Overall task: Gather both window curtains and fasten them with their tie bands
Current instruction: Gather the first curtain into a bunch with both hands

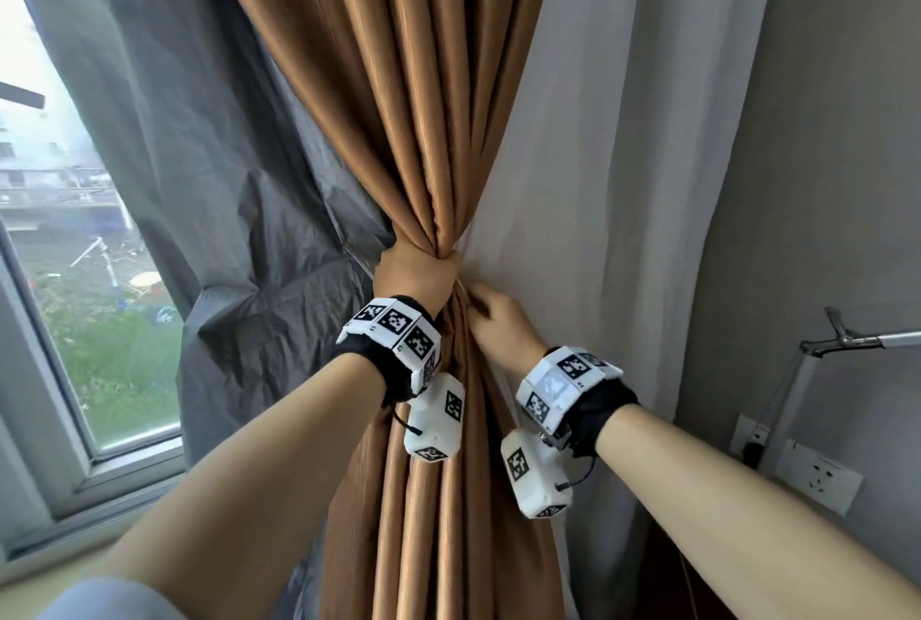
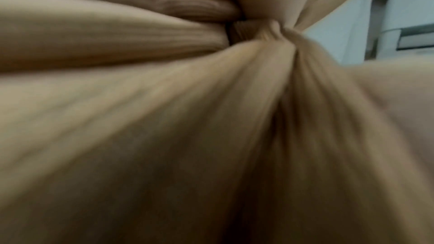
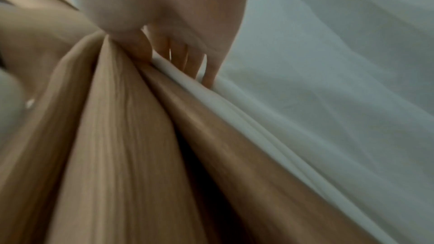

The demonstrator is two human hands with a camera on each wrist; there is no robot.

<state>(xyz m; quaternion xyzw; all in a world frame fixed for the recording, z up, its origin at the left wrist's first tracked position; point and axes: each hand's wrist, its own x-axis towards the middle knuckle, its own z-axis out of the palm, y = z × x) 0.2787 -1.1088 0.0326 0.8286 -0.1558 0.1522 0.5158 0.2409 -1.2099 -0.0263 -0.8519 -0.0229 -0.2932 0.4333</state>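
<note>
left hand (image 1: 416, 278) fist clamps soft, slippery brown curtain (image 1: 423, 121) at its waist; right hand (image 1: 498, 320) fingers curl into sheer (tie band unseen).

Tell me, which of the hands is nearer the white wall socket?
Right. The right hand works at the white sheer curtain's edge, on the white wall socket's side; the left hand grips the gathered brown curtain, farther away.

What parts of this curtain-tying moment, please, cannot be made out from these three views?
- Tie band: none identifiable in any view; the left hand covers the brown curtain's gathered waist.
- Right hand: head view hides its fingertips behind fabric; the right wrist view shows fingers at the white sheer's edge, grip blurred.
- Left wrist view: blurred folds only.
</note>
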